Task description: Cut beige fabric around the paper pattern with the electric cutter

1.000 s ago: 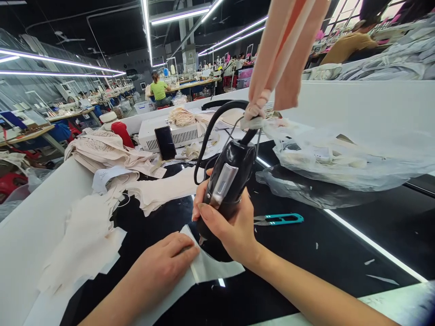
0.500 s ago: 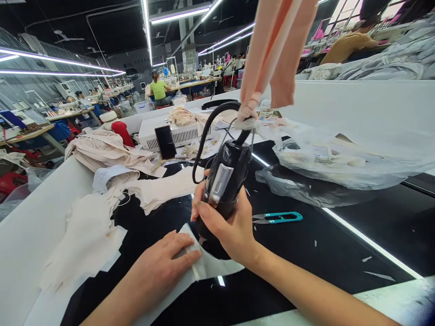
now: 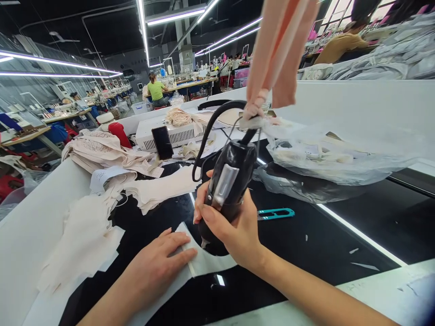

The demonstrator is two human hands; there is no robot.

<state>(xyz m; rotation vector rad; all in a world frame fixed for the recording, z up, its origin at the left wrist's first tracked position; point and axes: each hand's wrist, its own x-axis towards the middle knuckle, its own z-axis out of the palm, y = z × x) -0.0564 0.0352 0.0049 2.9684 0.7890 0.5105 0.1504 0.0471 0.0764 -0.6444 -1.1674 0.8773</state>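
My right hand is closed around a black handheld tool with a silver clip and a black cable looping off its top. The tool's tip points down at a white fabric piece on the black tabletop. My left hand lies flat on that fabric with fingers stretched out, just left of the tool tip. A peach cloth strip hangs from above, tied near the cable's top.
Teal thread snips lie right of my right hand. A clear plastic bag of parts sits at right. Cream fabric pieces are piled left. A white box with a phone leaning on it stands behind. People work at distant tables.
My left hand and the fabric have shifted slightly. The tool stays in my right hand over the fabric's edge, barely moved.
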